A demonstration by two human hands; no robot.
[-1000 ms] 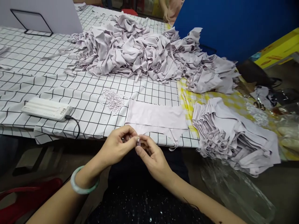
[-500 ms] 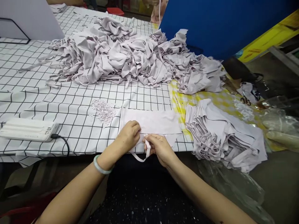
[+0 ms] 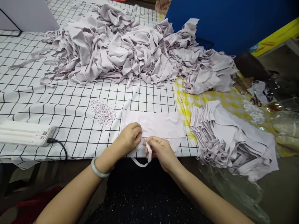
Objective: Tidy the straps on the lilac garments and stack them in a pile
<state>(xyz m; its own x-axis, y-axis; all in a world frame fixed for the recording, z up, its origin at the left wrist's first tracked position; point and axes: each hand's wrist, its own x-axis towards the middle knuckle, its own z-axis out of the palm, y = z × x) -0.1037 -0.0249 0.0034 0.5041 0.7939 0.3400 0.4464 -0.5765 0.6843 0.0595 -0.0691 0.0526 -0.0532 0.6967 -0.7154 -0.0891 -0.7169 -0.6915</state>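
A flat pale lilac fabric piece (image 3: 158,123) lies at the table's near edge, with a seam line along its lower part. My left hand (image 3: 130,135) is closed at its near left edge, the fingertips pinching the cloth. Close beside it, my right hand (image 3: 161,151) pinches a narrow fabric strap (image 3: 141,165) against that same edge. The strap hangs in a loop below the hands, over the table's edge. What lies right between the fingertips is too small to make out.
A large heap of lilac cloth pieces (image 3: 112,49) covers the table's back. At right lies a stack of strapped pieces (image 3: 233,133), with scissors (image 3: 255,101) beyond. Small fabric snippets (image 3: 102,113) and a corded white power bank (image 3: 25,133) lie left. A blue panel (image 3: 221,21) stands behind.
My view has shifted slightly, so the heap and stack sit differently in the picture. Both hands keep nearly the same pose at the fabric's edge, and the strap's loop hangs slightly lower.
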